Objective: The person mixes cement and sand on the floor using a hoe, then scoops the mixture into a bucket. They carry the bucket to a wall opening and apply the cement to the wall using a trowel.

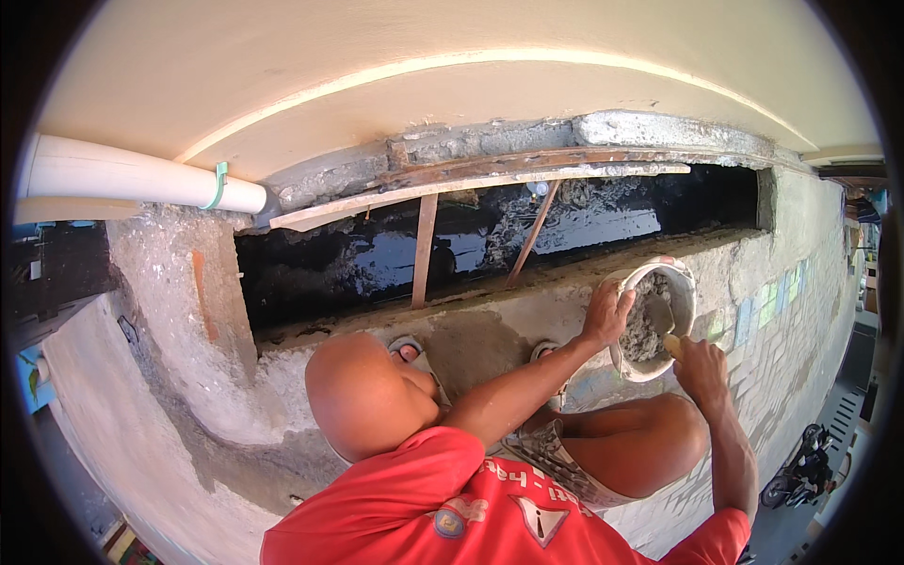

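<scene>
Hands (607,315) (702,369) apart, left clasping bucket (693,290) rim, right gripping trowel (672,346)

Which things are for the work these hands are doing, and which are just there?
Being used:
white bucket, left hand on its rim
grey mix inside
yellowish-handled tool in right hand

Seemingly just there:
white pipe
motorbike

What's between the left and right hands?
Grey mix in the white bucket, plus the tan-handled tool that the right hand holds; the head view shows it.
</scene>
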`<action>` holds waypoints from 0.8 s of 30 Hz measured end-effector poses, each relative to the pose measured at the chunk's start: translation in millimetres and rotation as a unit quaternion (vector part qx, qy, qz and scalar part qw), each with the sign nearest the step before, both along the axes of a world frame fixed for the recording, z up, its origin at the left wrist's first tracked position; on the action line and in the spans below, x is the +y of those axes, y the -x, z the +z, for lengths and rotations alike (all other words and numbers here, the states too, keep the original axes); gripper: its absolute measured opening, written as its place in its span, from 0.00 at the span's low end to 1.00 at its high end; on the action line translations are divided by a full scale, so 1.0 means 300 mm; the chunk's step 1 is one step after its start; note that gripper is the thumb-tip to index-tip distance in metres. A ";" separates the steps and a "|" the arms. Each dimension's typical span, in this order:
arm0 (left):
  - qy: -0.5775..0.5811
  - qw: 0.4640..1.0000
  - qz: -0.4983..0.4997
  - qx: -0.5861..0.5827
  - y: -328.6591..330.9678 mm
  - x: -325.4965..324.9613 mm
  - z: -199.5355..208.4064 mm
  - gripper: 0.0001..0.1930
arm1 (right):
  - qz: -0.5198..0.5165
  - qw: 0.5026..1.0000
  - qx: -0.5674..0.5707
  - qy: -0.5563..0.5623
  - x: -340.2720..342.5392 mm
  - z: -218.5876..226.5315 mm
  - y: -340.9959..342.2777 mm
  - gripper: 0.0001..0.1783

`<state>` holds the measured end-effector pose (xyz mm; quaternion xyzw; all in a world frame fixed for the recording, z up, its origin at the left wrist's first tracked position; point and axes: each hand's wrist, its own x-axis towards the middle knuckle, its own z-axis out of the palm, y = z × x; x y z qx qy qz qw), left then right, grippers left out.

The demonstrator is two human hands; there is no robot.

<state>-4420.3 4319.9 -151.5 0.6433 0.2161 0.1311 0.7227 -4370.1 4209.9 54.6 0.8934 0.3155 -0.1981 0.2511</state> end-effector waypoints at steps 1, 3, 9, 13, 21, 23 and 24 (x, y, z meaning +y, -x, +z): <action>0.002 1.000 0.016 -0.023 -0.010 -0.028 0.029 0.23 | 0.033 0.999 0.019 0.003 -0.094 -0.148 -0.021 0.11; -0.025 0.997 0.062 -0.046 -0.016 -0.014 0.020 0.22 | -0.003 0.999 0.030 0.009 -0.048 -0.169 -0.041 0.11; -0.042 0.997 0.059 -0.007 0.020 0.014 -0.052 0.24 | 0.009 1.000 -0.005 0.022 0.130 0.226 -0.047 0.07; -0.039 0.998 0.047 -0.009 0.002 -0.008 -0.026 0.23 | -0.017 0.999 0.020 0.023 0.006 -0.143 -0.044 0.10; -0.045 0.998 0.045 0.000 0.022 0.018 -0.049 0.23 | -0.035 0.999 -0.008 0.010 0.127 0.282 -0.026 0.07; -0.051 0.997 0.053 -0.004 0.010 0.012 -0.040 0.23 | 0.002 0.999 -0.025 0.044 0.091 0.134 -0.001 0.08; -0.047 0.998 0.040 -0.010 -0.001 0.000 -0.022 0.23 | 0.008 0.998 0.027 0.055 0.026 -0.014 -0.019 0.09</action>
